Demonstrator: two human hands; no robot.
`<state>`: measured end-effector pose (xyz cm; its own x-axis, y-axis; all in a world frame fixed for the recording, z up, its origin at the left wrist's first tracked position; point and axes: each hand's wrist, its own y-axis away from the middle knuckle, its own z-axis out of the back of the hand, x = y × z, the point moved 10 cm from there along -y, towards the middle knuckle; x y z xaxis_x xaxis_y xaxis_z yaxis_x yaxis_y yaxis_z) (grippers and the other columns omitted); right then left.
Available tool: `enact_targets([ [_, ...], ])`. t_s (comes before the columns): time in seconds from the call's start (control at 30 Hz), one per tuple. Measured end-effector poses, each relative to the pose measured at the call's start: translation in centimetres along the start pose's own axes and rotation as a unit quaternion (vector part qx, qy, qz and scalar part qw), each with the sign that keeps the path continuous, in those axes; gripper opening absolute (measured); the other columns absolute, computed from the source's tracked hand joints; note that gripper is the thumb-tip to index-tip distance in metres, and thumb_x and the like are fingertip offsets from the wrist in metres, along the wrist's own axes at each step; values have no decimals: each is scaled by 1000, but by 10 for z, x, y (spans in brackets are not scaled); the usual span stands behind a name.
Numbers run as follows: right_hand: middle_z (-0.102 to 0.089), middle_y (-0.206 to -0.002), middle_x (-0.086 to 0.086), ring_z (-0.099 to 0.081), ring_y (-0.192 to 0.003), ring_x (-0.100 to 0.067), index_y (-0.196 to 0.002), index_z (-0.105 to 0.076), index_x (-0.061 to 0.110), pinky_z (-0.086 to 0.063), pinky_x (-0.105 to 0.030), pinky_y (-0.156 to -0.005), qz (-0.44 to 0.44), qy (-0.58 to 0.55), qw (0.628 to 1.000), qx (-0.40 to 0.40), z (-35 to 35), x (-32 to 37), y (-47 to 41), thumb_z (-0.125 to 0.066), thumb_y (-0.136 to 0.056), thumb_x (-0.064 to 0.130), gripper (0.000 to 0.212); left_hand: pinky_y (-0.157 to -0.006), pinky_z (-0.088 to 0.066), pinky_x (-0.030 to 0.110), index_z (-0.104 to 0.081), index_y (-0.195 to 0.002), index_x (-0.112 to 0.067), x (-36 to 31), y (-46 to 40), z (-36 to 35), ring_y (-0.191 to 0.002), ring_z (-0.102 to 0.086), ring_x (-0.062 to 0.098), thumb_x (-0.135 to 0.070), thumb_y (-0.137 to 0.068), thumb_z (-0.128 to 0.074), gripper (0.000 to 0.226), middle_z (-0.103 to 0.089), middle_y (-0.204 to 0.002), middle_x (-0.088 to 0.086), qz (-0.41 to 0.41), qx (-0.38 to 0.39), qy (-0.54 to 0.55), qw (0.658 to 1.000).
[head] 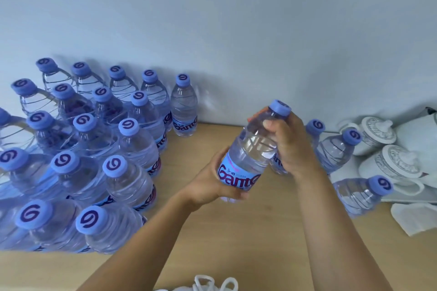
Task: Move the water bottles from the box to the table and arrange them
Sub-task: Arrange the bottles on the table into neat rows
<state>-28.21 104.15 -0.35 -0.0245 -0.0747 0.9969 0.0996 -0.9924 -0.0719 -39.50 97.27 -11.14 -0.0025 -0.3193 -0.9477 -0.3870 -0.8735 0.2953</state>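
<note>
- Bottle in hand point(250, 149): a clear plastic water bottle with a blue cap and a blue label in dark lettering, held tilted above the wooden table point(212, 231), cap leaning up and to the right, base toward the person.
- Left hand point(212, 184) cups the lower part, fingers wrapped under and round the label. Right hand point(283, 139) grips the shoulder and neck just below the cap, fingers curled over the front. Neither hand is free.
- Nearest the camera, something white point(212, 282) peeps in at the bottom edge; too little shows to name it.
- Packed group of bottles point(94, 160) stands upright on the left in close rows reaching back to the wall point(212, 19), with one bottle point(184, 106) at the right end of the back row.
- Three more bottles point(338, 151) stand on the right, just beside white lidded cups point(392, 163) and a folded white cloth point(411, 217).
- The box is not in view.
- Risks, as I judge them: set down tilted, the bottle could topple and knock its neighbours over like skittles, since the rows are so tight. Placing it to the right could nudge a loose bottle into the cups. A thin wall squeezed hard may buckle and slip in the grip.
</note>
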Motion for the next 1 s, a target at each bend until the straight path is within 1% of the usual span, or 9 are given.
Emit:
enact_targets([
  [0.13,-71,-80,1,-66,-73,-16,-74,-66,24,-51,-29,-67,-8,-42,999,-27,-12,15,-7,-65,-63,37,16,-51,-48,24,-56,-99,-2,-12,13,3,-55,-58,15,-4,-51,-77,52,-64,-69,5,-9,-54,19,998],
  [0.27,-66,-91,12,-64,-87,-7,-97,-55,32,-46,-24,-68,-43,214,976,-25,-22,2,-12,-67,-67,63,45,-54,-50,28,-55,-105,1,-3,23,33,-63,-59,18,-4,-49,-83,63,-64,-81,13,0,-206,11,979],
  [0.47,-69,-97,6,-64,-93,-13,-105,-61,20,-51,-35,-85,-81,277,955,71,-63,-16,-27,-60,-72,63,54,-57,-51,27,-54,-109,0,14,31,49,-68,-60,18,-5,-48,-78,66,-67,-87,15,16,-242,72,967],
  [0.6,-66,-95,7,-63,-90,-14,-100,-57,20,-50,-32,-79,-57,282,957,49,-85,-21,-36,-68,-72,55,46,-54,-45,5,-50,-95,-30,26,36,76,-68,-54,-3,-5,-58,-76,51,-59,-88,-8,8,-374,105,921],
  [0.7,-63,-90,5,-60,-85,-18,-95,-50,16,-46,-31,-71,-31,295,954,33,-103,-26,-44,-72,-72,52,47,-41,-33,0,-51,-119,-26,52,35,82,-57,-46,-9,3,-81,-58,49,-43,-107,-6,70,-409,123,901],
  [0.77,-62,-91,2,-59,-86,-21,-94,-49,13,-45,-31,-70,-26,305,952,31,-114,-33,-51,-73,-72,50,49,-40,-33,0,-33,-145,-22,68,25,82,-43,-46,-15,7,-85,-46,67,-41,-114,-10,83,-388,142,907],
  [0.83,-63,-93,0,-59,-88,-23,-96,-49,11,-46,-31,-71,-25,313,949,34,-125,-40,-57,-74,-72,48,50,-40,-34,5,-31,-147,-20,74,22,90,-39,-44,-7,10,-85,-41,70,-51,-102,-15,93,-401,142,900],
  [0.9,-60,-92,1,-58,-89,-23,-96,-49,12,-42,-29,-69,-19,319,947,40,-135,-44,-62,-74,-72,48,50,-39,-32,6,-41,-141,-3,79,20,103,-40,-42,-1,12,-84,-39,59,-56,-85,-2,107,-433,141,884],
  [1.0,-60,-94,2,-58,-90,-22,-93,-47,16,-40,-28,-69,-5,332,942,49,-151,-47,-68,-74,-71,50,49,-40,-29,6,-45,-122,15,81,15,110,-50,-36,4,11,-85,-41,37,-56,-110,34,120,-457,154,868],
])
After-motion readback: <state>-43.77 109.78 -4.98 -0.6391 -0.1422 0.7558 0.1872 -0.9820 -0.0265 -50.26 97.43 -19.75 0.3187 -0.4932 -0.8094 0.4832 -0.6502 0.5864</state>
